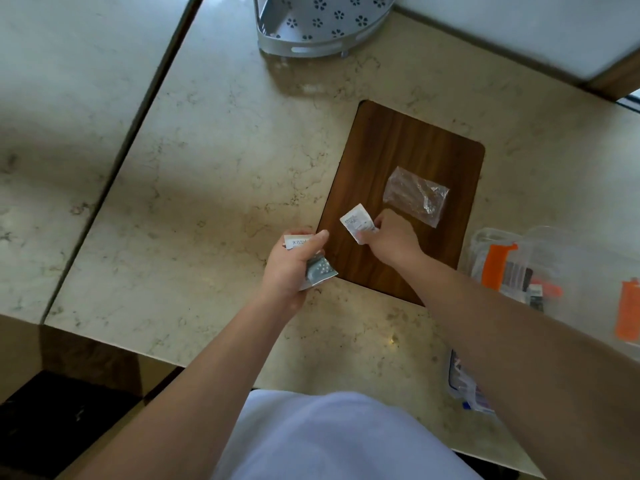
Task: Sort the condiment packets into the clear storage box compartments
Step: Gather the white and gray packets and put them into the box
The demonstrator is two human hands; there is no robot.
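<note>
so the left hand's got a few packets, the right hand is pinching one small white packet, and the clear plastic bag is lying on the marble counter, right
Not quite. The head view shows the clear plastic bag lying on the dark wooden board, not on the marble counter. The rest holds: the left hand holds a few packets and the right hand pinches one small white packet.

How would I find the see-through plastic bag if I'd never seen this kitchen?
Look for the dark wooden board lying on the pale marble counter. The clear plastic bag lies crinkled on the board's right side, just beyond the right hand. Unlike the small white packet pinched in that hand, it is see-through, larger, and nobody is holding it.
</note>
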